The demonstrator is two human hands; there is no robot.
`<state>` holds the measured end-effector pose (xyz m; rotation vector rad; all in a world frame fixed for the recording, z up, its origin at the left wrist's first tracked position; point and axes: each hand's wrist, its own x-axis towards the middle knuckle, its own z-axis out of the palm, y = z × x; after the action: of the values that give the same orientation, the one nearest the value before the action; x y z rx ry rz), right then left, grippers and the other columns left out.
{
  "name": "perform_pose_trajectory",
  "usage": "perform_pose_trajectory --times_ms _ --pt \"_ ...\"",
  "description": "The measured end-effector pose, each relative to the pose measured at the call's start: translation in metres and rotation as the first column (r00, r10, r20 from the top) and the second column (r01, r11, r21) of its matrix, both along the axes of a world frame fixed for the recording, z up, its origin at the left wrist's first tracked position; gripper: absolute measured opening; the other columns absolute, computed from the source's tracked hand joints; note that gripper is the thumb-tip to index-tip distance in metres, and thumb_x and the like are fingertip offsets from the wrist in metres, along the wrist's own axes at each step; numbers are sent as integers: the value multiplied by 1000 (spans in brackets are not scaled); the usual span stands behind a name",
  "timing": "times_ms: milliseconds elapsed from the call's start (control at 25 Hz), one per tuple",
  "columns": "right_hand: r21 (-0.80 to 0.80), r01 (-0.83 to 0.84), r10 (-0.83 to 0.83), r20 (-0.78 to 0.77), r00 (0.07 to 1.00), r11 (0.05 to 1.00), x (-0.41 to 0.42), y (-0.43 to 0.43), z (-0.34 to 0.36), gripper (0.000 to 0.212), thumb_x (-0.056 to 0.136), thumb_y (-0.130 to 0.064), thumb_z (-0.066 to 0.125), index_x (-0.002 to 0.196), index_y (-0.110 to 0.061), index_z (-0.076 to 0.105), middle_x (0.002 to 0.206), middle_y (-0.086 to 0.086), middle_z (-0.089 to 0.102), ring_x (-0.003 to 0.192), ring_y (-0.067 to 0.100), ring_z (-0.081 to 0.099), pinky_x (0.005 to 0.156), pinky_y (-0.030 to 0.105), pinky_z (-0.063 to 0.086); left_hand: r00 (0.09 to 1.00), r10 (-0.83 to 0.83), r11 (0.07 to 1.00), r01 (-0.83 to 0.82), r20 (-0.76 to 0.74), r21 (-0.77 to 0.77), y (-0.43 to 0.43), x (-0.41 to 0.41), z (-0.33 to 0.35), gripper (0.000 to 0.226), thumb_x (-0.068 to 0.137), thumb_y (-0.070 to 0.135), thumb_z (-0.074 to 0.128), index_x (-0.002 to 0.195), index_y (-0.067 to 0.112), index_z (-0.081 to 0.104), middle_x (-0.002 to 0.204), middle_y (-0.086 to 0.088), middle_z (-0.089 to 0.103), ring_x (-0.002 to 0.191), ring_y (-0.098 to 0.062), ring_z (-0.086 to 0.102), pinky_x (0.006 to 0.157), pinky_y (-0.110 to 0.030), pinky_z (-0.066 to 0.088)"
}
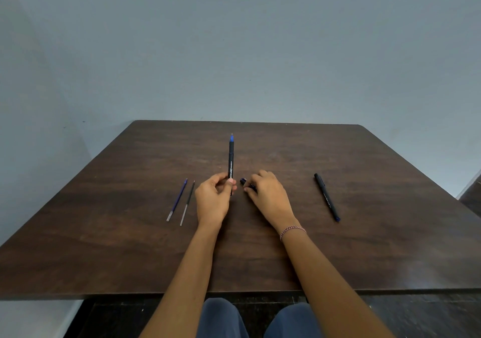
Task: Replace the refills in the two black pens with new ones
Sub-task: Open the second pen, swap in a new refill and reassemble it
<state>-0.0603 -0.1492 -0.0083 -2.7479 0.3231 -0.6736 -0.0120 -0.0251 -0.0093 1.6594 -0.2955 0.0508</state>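
The desk (364, 246) is a dark brown wood-grain surface set against a pale blue-grey wall (234, 38). Two bare forearms extend from the 6 o'clock edge toward the desk centre.

The left hand (212, 202) is closed around the lower end of the uncapped pen (230, 160), with thumb and fingers pinching the barrel. This black pen stands nearly upright, its blue tip section and metal point directed toward 12 o'clock. White lettering runs along the barrel.

The right hand (269, 198) lies just beside the left hand, at its 3 o'clock side. Its fingers are curled on the pen cap (246, 183), a short dark part resting on the desk; only the cap's end shows. A red-and-white braided bracelet (292, 231) encircles the right wrist.

The capped pen (326, 197) lies flat on the desk, well apart from the right hand at 3 o'clock, with its blue-ended tail toward 5 o'clock.

Two refills lie side by side, not touching, at 9 o'clock of the left hand: the blue refill (177, 199) outermost and the black refill (187, 203) nearer the hand. Both point toward 1 o'clock.
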Motion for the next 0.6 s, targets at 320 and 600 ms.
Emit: perform_pose_trajectory --times_ms 320,600 --pt "225 5 -21 69 997 974 0 -5 2 9 83 -12 69 87 -13 60 87 1 61 85 16 54 74 29 45 999 -30 999 31 -21 15 -1 5 -3 25 84 7 68 108 10 66 79 5 70 78 -10 70 79 -35 57" --pt "724 -26 -242 264 934 689 -5 -18 2 22 81 -18 75 96 -20 59 77 -10 65 77 5 65 74 17 54 999 -47 999 47 -20 2 -2 6 -3 24 83 5 68 107 9 67 80 8 70 75 -8 71 77 -33 58"
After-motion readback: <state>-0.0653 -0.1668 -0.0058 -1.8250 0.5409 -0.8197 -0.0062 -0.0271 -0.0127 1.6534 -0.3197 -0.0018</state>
